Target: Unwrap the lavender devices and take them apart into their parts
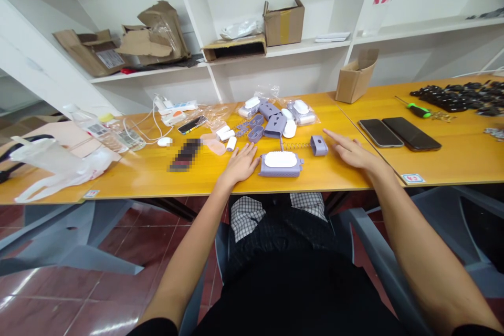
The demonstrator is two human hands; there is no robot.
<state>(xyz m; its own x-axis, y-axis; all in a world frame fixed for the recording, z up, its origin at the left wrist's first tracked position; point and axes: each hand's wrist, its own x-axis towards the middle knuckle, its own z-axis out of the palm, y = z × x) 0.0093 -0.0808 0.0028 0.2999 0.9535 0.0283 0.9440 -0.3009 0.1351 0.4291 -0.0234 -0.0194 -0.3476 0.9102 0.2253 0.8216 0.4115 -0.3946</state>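
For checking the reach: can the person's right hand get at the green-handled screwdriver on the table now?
Probably yes, with a stretch: the right hand lies open on the table, and only two flat smartphones lie toward the green-handled screwdriver, low enough to pass over.

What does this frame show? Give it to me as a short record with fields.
Setting: yellow wooden table below white shelves
Left hand: flat on the table, empty, beside a lavender case with a white lid
Right hand: empty, index finger extended, nearest a lavender block with a coil spring
Nearby: loose lavender and white plastic parts
Further right: two smartphones, a green-handled screwdriver
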